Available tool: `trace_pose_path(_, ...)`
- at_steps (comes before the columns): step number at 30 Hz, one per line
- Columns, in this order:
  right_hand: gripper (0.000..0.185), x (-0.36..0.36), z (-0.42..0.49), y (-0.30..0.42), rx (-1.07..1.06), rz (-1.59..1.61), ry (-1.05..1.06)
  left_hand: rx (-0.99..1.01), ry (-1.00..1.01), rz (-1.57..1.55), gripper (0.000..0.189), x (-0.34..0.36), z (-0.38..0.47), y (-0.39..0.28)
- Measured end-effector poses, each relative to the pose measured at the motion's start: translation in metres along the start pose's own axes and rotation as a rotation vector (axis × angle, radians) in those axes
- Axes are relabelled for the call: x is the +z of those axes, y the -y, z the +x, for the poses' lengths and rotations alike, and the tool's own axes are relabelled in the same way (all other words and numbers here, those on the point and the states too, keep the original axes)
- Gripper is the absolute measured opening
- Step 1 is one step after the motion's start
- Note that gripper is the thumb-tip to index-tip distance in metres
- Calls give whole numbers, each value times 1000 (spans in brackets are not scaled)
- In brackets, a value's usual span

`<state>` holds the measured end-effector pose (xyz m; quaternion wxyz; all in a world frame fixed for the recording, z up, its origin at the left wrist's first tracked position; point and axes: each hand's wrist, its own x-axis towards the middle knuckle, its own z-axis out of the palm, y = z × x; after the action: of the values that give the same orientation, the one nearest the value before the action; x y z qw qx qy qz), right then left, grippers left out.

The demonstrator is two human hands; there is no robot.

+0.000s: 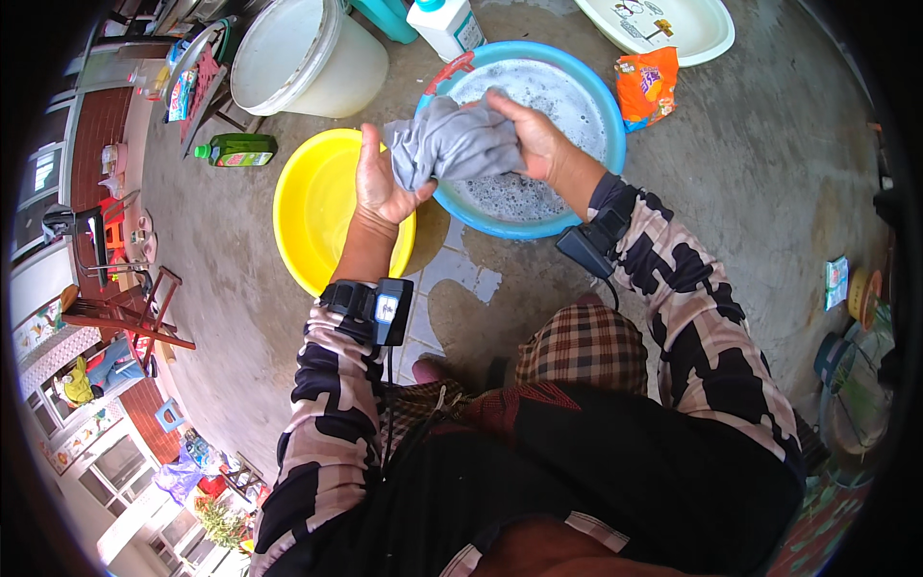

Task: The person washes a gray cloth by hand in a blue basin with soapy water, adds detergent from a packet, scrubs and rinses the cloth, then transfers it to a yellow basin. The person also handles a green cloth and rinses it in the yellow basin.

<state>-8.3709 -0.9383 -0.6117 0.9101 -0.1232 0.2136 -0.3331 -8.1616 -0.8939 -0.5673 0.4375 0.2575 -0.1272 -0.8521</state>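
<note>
A bunched grey wet-looking cloth [461,141] is held up between my two hands, over the left part of a blue plastic basin [616,122]. Foamy water [577,101] fills that basin. My left hand [386,180] supports the cloth's left end with the palm turned up, thumb raised, above the rim of a yellow plastic basin [288,180]. On the cloth's right end, my right hand [537,141] has its thumb on top, and its fingers are partly hidden behind the fabric. A red object [451,71] rests on the blue rim at the upper left.
Around the basins stand a large white bucket [346,72], a white bottle [447,29], a green bottle [238,150], an orange detergent bag [647,86] and a white basin [710,36]. Wooden folding chairs [137,317] are at far left; flowerpots [862,296] at right.
</note>
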Motion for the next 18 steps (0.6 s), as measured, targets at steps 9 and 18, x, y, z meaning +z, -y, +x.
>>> trace_pose_path(9,33,47,-28,44,-312,-198,148,45,-299,-32,88,-1,23,33)
trace_pose_path(18,36,31,-49,46,-423,-648,-285,102,-273,274,46,66,42,26)
